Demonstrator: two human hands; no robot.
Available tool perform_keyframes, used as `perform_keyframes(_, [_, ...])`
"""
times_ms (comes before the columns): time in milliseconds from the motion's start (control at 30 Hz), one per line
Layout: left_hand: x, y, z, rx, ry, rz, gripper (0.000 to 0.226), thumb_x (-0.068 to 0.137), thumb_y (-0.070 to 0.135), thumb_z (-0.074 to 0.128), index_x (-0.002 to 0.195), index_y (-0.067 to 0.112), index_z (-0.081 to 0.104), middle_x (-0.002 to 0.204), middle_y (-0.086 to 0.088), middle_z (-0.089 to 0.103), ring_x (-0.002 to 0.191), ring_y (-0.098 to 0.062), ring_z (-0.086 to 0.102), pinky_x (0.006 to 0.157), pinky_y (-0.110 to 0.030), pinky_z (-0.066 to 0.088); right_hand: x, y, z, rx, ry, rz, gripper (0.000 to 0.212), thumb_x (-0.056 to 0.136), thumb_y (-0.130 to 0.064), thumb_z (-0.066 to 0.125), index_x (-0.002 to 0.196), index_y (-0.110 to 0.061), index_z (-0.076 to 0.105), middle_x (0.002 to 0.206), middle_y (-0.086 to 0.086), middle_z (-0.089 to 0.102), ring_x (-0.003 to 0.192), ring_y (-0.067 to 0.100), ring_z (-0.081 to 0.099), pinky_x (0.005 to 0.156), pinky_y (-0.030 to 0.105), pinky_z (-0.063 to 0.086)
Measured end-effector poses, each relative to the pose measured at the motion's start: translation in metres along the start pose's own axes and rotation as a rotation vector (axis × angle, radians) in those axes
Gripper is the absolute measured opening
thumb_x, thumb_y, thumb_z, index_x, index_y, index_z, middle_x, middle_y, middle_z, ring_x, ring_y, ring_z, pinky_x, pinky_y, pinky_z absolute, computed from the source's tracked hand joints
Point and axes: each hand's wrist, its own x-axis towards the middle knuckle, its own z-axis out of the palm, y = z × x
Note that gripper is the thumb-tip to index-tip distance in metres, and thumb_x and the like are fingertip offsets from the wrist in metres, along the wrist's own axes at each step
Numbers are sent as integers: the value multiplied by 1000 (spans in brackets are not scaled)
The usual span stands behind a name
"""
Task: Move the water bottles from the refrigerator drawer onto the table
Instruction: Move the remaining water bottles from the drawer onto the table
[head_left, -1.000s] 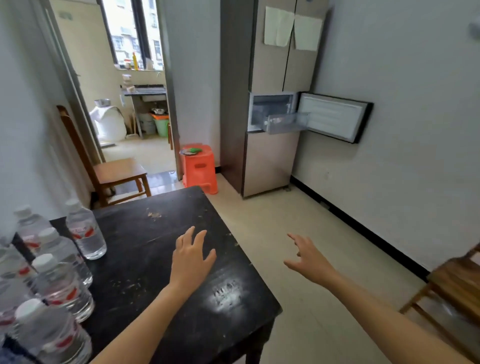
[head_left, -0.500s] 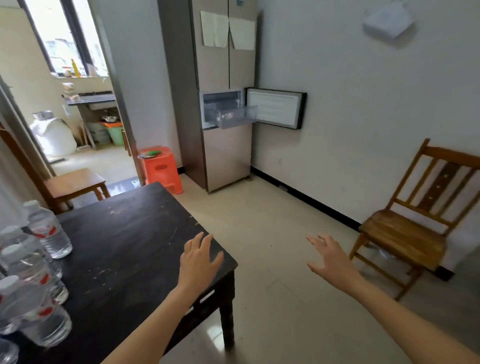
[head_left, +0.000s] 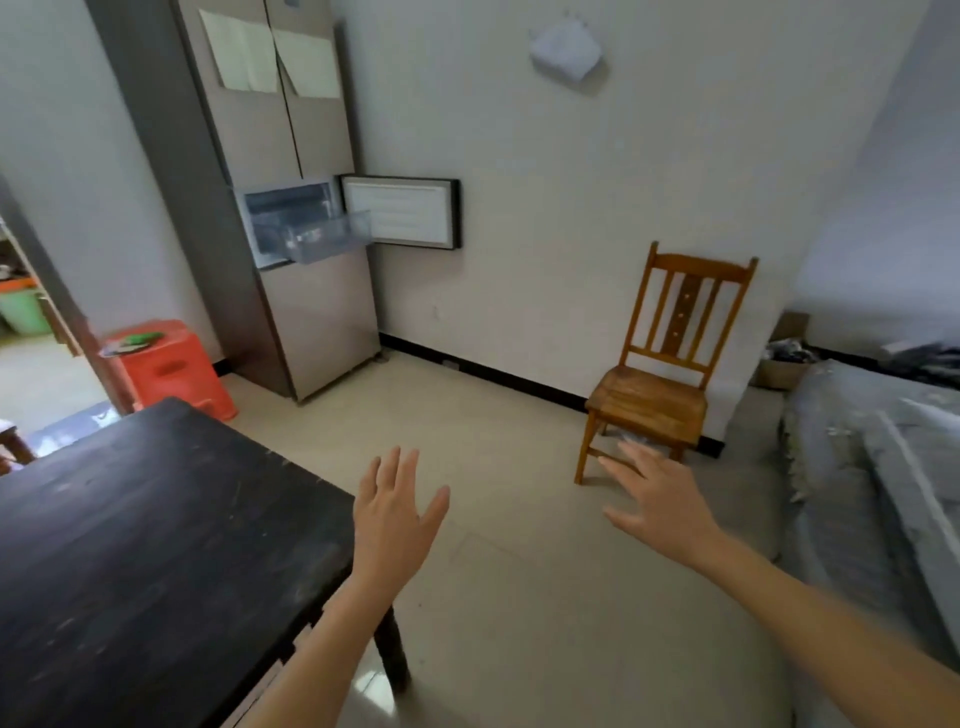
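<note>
The tall grey refrigerator (head_left: 311, 322) stands across the room at the upper left. Its small middle door (head_left: 402, 213) hangs open to the right, and a clear drawer (head_left: 327, 239) is pulled out of the compartment; I cannot tell what lies in it. The black table (head_left: 156, 545) fills the lower left, and no water bottle shows on the part in view. My left hand (head_left: 397, 512) hovers open just past the table's right edge. My right hand (head_left: 660, 499) is open with fingers spread over the floor. Both hands hold nothing.
A wooden chair (head_left: 660, 384) stands against the right wall, behind my right hand. A grey covered bed (head_left: 872, 478) fills the right side. An orange plastic stool (head_left: 171, 369) sits left of the refrigerator, by a doorway. Beige tiled floor (head_left: 493, 426) stretches from the table to the refrigerator.
My view has swung to the right, so the bottles on the table's left side have left the frame and the chair and bed have come in. Both hands stayed open.
</note>
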Motion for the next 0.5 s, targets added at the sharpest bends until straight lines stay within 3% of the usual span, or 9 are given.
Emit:
perform_keyframes(133, [15,30,12,-15,-4,66,62,93,44,41,145,17,19,156,-4,13,144,-24,2,115,-36,10,7,28,-11,39,6,34,66,81,-53,46,140,-23,38,149,9,31,140,26,23,111,42,22])
perform_keyframes(300, [58,65,44,36,6,65,62,92,44,42,144,16,22,155,-5,16,143,-26,6,115,-38,13,28,76,-19,67,47,11,64,83,-51,45,139,-21,39,150,10,29,141,27,21,111,41,20])
perform_keyframes(500, [114,132,111,51,-20,8,61,92,43,44,143,16,25,154,-5,18,143,-25,9,113,-39,16,64,170,-28,66,0,24,63,88,-54,42,144,-27,27,155,4,15,144,23,9,114,39,12])
